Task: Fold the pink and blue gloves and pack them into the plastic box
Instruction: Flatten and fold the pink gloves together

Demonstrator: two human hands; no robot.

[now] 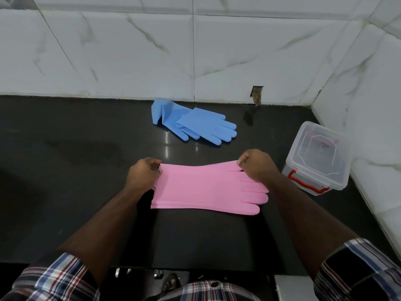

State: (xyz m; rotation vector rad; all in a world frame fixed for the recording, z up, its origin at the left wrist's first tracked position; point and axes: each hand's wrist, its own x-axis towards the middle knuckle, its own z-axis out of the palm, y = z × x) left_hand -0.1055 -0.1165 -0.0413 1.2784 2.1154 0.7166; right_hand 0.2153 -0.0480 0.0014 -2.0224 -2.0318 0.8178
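Pink gloves (204, 187) out flat on the black counter (65, 161), right in the middle, cuff end to the left and finger ends to the right; one glove or two stacked, hard to tell. Left hand (144, 177) curled tight on the far corner of the cuff, pinching it. Right hand (258, 165) curled on the far finger tips, pinching them too. That far edge held up a little between both hands, near edge lying down on the counter.

Blue gloves (193, 123) farther back, near the white tiled wall (130, 51), well apart from the pink ones. Lying one on top of the other, fingers pointing right, cuff of one bent over at the left end. No hand on them.

Plastic box (319, 157) off to the right, near the corner of the wall, just beside the right hand but not touching it. See-through, with a lid on top and a red clip (303, 181) on the near side. Checked shirt sleeves (56, 276) down low at both sides
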